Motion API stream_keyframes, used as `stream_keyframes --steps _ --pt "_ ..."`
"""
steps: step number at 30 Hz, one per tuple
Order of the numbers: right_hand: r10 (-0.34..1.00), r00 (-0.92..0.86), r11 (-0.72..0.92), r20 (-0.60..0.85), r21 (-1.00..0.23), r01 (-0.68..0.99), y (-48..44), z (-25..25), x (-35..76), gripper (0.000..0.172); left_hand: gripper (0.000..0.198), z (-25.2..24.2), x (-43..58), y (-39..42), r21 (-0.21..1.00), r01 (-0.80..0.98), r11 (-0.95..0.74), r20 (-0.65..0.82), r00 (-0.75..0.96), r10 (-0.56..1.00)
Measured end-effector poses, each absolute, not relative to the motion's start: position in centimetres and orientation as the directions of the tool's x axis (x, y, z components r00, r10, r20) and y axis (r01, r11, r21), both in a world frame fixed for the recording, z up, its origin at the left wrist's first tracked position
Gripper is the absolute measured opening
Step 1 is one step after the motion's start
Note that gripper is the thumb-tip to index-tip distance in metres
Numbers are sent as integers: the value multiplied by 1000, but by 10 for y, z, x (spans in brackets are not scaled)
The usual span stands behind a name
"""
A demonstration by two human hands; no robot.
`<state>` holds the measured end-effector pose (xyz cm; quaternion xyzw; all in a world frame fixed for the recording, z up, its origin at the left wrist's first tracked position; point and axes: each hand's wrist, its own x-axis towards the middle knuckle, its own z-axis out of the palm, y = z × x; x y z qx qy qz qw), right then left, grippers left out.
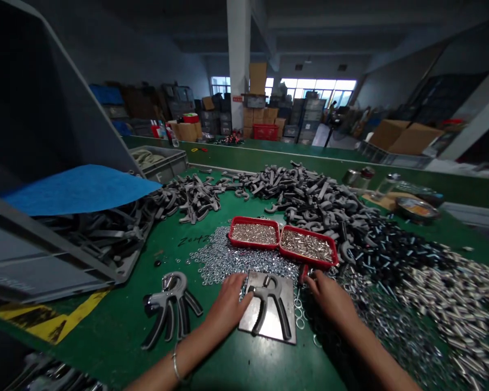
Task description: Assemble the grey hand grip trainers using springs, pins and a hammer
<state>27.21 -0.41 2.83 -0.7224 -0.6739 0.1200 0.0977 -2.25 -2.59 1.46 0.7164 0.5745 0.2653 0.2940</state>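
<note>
A grey and black hand grip strengthener lies on a square metal plate, its two handles toward me. My left hand is at its left end, thumb and fingers around the knob there; the fingertips are partly hidden. My right hand is closed at a small red-handled tool just right of the plate; the tool's working end is hard to make out. Left of the plate, more hand grip strengtheners with springs lie together. Loose metal rings lie beside the plate's right edge.
Two red trays of small metal parts stand behind the plate amid scattered nuts. Heaped grey handles, black parts and metal cylinders cover the back and right. A large grey crate with blue sheeting stands left.
</note>
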Motion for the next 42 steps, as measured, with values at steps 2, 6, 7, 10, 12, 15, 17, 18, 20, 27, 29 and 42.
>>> stream_keyframes --steps 2,6,7,10,12,15,17,18,20,27,29,42 --pt "994 105 -111 -38 -293 950 14 17 252 32 34 8 -24 -38 674 695 -250 70 277 958" --pt "986 155 -167 -62 -326 930 29 2 253 31 65 4 -7 -52 574 770 -279 39 315 948" --pt "986 149 -166 -75 -353 921 29 3 259 30 69 4 -1 -51 551 786 -280 29 318 948" --pt "989 109 -143 -100 -465 874 20 16 274 28 61 3 9 -43 514 801 -307 25 343 939" --pt "992 90 -124 -88 -545 829 12 25 279 31 54 2 9 -41 522 785 -333 32 372 928" --pt "997 75 -64 -11 -653 754 3 27 284 34 56 4 1 -42 564 748 -350 36 401 915" --pt "998 66 -43 11 -660 750 3 21 288 33 49 13 -6 -33 576 734 -360 37 416 909" --pt "998 66 -44 9 -648 761 5 19 290 33 40 21 -10 -24 564 735 -377 44 430 902" --pt "995 74 -18 72 -586 810 12 20 291 35 22 39 -17 8 475 765 -434 87 450 889" --pt "906 -350 399 238 -203 894 85 57 223 20 19 73 -27 160 94 909 -405 112 395 912" --pt "894 -398 433 205 -170 885 116 58 197 19 16 65 -24 177 67 916 -396 72 392 917" --pt "896 -436 443 87 -104 890 172 27 174 17 24 32 -32 171 102 938 -332 111 320 941"
